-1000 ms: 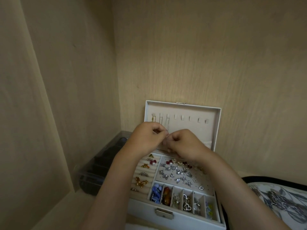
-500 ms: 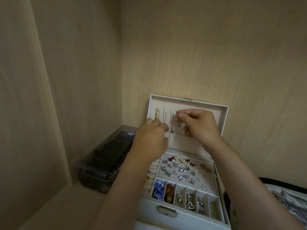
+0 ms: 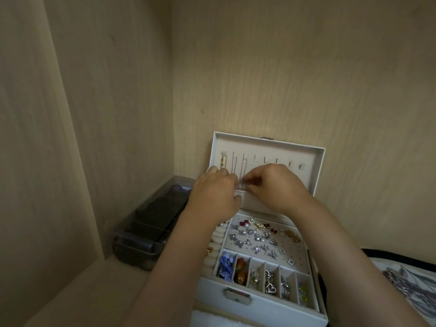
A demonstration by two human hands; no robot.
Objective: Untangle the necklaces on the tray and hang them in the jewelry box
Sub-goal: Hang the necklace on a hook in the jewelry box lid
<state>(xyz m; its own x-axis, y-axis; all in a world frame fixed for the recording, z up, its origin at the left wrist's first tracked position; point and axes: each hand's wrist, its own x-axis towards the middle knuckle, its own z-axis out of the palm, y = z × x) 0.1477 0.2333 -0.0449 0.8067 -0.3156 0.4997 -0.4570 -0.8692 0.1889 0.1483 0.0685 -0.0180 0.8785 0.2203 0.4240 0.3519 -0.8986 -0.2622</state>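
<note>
The white jewelry box [image 3: 264, 300] stands open in a wooden corner, its lid [image 3: 316, 161] upright against the back wall. Both hands meet at the lid's pocket edge, below the row of hooks. The left hand [image 3: 215, 197] is curled, fingertips pinched together; the right hand [image 3: 276, 187] is likewise pinched. A thin necklace chain [image 3: 243, 169] hangs from a hook down to their fingertips, though I cannot tell which hand grips it. A patterned tray [image 3: 410, 279] lies at right. A dark plastic container [image 3: 151, 223] sits left of the box.
</note>
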